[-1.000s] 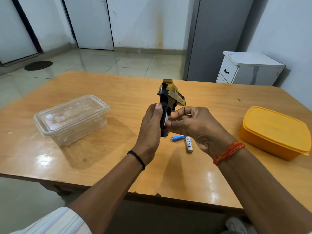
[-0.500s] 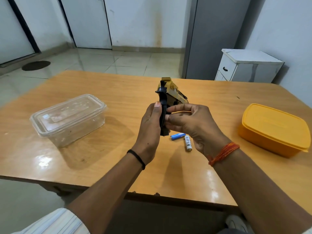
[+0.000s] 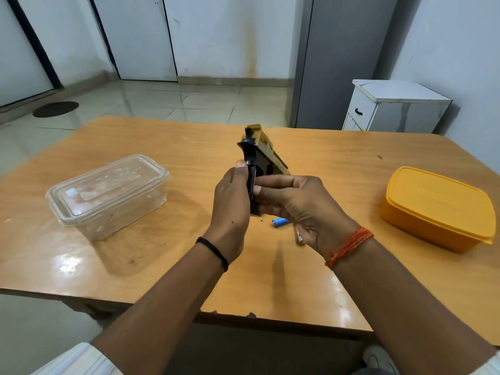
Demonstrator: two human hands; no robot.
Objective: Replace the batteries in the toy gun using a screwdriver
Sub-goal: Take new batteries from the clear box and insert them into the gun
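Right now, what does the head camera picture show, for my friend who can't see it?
Two hands, left hand and right hand, hold a gold and black toy gun above a wooden table. A blue battery lies below, between a clear box and a yellow box.

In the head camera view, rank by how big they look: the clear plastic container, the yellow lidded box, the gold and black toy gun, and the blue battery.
1-2. Clear plastic container and yellow lidded box: too alike to rank.
3. Gold and black toy gun, partly hidden by hands.
4. Blue battery.
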